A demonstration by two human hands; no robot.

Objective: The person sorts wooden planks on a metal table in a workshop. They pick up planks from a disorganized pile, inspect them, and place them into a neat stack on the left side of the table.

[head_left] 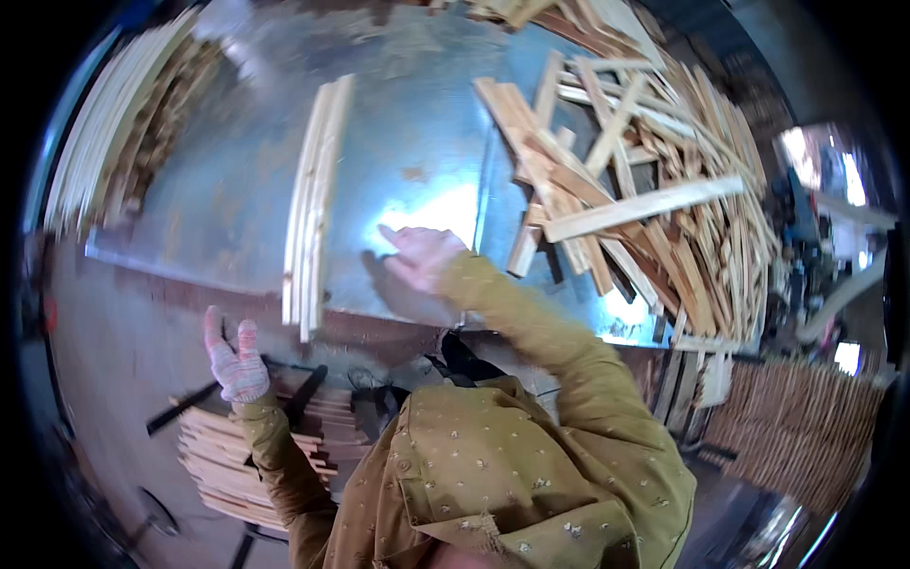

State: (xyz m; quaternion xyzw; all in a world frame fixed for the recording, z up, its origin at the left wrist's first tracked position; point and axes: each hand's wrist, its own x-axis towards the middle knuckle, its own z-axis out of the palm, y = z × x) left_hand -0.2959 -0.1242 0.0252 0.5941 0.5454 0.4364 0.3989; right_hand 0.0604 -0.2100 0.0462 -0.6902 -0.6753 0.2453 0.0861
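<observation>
My left hand [234, 358], in a pale knitted glove, is held out past the table's front edge. Its thumb and fingers are apart and hold nothing. My right hand [424, 258] is over the metal table [408, 123], slightly blurred. Its fingers stretch toward the left with nothing between them, and a shadow falls beside it. Between the two hands, a small row of pale wooden strips [317, 199] lies side by side on the table. The near ends of the strips stick out over the front edge. Neither hand touches them.
A loose heap of wooden strips [645, 204] covers the table's right side. At the far left stands a neat stack of long strips [118, 123]. Below my left arm, more strips lie on a dark-framed rack [223, 450]. Bundled sticks [801, 427] stand at the lower right.
</observation>
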